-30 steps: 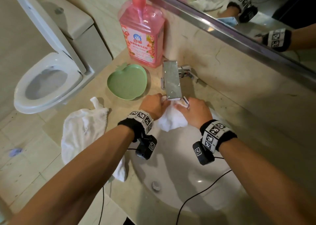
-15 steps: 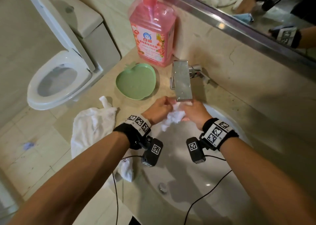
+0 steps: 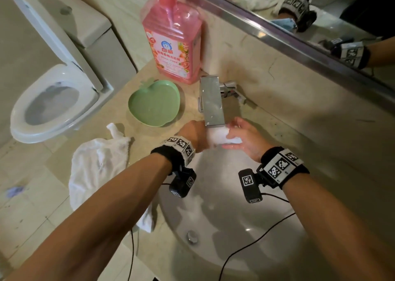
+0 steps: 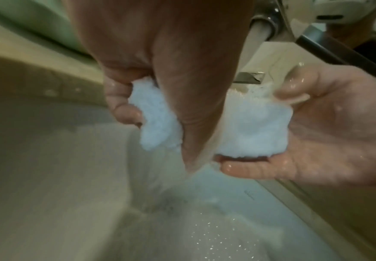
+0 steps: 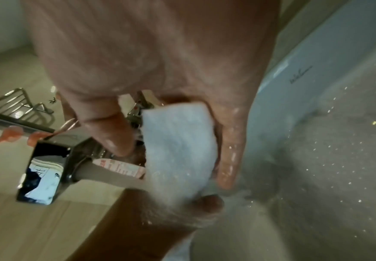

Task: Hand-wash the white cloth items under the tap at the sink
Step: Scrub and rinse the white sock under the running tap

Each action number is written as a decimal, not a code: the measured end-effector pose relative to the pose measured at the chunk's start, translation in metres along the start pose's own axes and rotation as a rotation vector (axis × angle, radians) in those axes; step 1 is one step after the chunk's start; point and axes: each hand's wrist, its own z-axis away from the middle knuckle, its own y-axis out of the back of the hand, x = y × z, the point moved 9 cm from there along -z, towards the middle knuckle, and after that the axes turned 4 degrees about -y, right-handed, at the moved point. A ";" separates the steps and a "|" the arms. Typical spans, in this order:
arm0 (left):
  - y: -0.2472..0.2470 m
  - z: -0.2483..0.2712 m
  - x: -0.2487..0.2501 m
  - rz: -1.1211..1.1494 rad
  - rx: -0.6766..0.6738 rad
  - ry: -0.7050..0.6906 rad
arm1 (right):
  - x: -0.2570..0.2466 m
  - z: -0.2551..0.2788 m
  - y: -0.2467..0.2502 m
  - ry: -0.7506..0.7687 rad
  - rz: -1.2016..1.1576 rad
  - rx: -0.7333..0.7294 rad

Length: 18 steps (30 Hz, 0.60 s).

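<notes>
Sink [image 3: 224,227]: basin wet. Spare towel [image 3: 96,169]: on counter, left of basin. Tap [image 3: 211,101]: above small cloth [image 3: 220,137]. Left hand [image 3: 192,135] grips one cloth end; right hand [image 3: 245,139] grips the other.

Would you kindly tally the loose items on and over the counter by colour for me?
White: 2, the small cloth held under the tap by the left hand and right hand, and the large cloth draped over the counter edge.
Green: 1, the apple-shaped dish.
Pink: 1, the soap bottle.
Total: 4.
</notes>
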 end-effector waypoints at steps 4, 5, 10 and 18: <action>0.017 0.005 0.004 0.100 0.080 -0.065 | 0.019 -0.003 0.002 -0.128 0.109 0.002; 0.020 0.009 0.006 0.117 0.063 -0.093 | 0.021 -0.005 -0.001 -0.134 0.153 0.004; 0.021 0.027 -0.022 0.269 -0.119 -0.008 | 0.013 -0.012 -0.022 -0.011 0.268 -0.016; -0.011 0.039 -0.037 0.746 -0.295 0.170 | -0.014 -0.009 -0.054 0.246 0.243 -0.019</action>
